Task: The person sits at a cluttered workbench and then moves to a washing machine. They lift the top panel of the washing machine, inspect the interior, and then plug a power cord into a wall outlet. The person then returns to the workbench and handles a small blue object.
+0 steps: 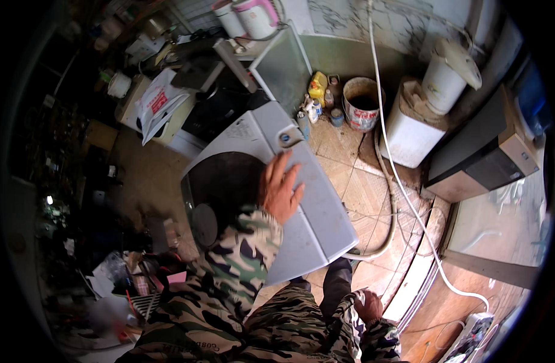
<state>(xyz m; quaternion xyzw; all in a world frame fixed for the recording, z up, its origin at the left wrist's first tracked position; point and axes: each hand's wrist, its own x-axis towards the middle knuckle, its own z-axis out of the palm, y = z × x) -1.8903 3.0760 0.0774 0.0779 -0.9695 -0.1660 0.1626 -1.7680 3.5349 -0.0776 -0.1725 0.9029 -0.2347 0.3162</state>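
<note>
Camouflage jacket (223, 290) nearest; my left hand (282, 190) lies open on the washer (320, 209), blue fitting (285, 138) just beyond its fingers; right hand's (369, 306) grip unclear.

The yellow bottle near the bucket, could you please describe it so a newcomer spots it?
Start at the big grey machine under the left hand. Past its far right side, small containers stand left of a dirty bucket. The yellow bottle sits toward the back, its colour unlike its white and blue neighbours.
</note>
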